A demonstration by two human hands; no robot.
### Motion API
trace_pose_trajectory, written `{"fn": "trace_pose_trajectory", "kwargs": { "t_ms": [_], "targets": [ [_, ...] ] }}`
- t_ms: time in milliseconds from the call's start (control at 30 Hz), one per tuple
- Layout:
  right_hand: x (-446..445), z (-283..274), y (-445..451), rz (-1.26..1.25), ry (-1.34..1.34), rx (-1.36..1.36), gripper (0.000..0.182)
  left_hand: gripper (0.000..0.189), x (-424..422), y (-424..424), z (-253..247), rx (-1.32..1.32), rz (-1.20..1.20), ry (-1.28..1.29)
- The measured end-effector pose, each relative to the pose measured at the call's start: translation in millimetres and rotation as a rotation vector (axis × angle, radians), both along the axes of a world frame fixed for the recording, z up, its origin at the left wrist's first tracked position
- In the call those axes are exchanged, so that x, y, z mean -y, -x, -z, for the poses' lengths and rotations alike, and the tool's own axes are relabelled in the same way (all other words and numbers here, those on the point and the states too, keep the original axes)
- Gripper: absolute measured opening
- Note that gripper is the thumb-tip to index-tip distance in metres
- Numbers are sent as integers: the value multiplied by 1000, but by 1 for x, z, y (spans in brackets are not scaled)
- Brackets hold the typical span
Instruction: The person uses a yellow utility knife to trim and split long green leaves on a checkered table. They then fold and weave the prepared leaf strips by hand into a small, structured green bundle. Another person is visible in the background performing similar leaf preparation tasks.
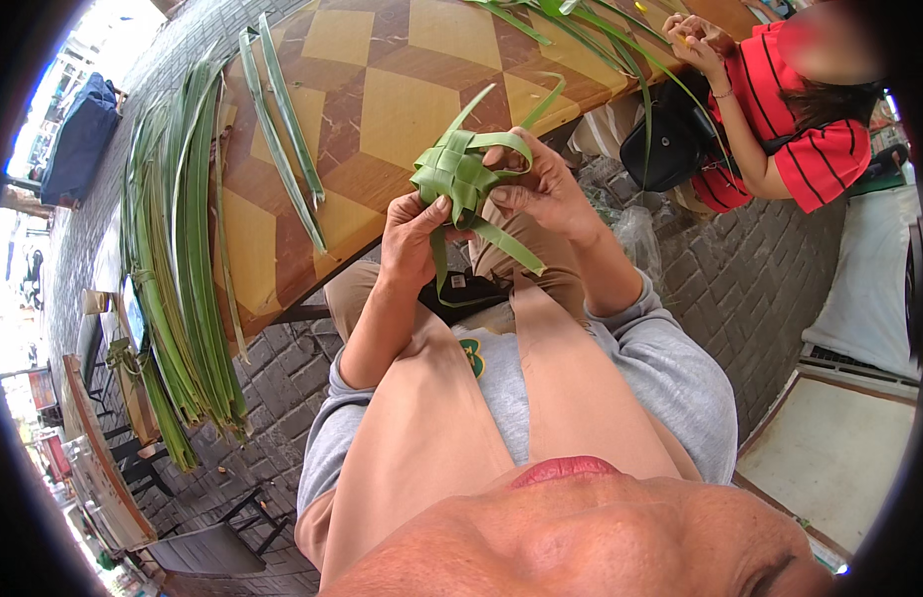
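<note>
A woven green palm-leaf pouch (454, 170) is held up between my two hands, just off the near edge of the patterned table (401, 112). My left hand (413, 231) grips its lower left side, with the thumb pressed on the weave. At the right, my right hand (547, 183) pinches a looped strip (515, 143) of the same pouch between thumb and fingers. Loose strip ends (510, 250) hang below the weave and others stick up above it. The fingertips behind the pouch are partly hidden.
A large bundle of long palm leaves (181, 261) hangs over the table's left end. Two loose leaf strips (286, 127) lie on the tabletop, and more leaves (581, 33) lie at the far right. A person in a striped red shirt (819, 157) is at the right, beside a black bag (666, 142).
</note>
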State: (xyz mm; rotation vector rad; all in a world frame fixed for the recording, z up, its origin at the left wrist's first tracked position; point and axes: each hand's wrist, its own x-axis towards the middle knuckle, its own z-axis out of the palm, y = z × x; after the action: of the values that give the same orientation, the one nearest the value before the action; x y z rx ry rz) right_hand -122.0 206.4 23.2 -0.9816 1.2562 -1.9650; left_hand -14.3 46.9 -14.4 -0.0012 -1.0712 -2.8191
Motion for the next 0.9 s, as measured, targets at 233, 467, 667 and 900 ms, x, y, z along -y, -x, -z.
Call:
{"fn": "trace_pose_trajectory", "kwargs": {
  "t_ms": [233,467,667,900],
  "targets": [
    [-1,-15,-4,-92,-88,104,52,14,-3,1,-7,-14,-95,183],
    [6,4,7,-80,50,89,54,9,-10,2,-8,-196,-362,783],
    [12,-17,-11,64,194,24,65,12,-9,-6,-12,-264,-636,864],
    [19,-20,-25,-94,-63,-19,54,15,21,-27,-27,-256,-788,711]
  ]
}}
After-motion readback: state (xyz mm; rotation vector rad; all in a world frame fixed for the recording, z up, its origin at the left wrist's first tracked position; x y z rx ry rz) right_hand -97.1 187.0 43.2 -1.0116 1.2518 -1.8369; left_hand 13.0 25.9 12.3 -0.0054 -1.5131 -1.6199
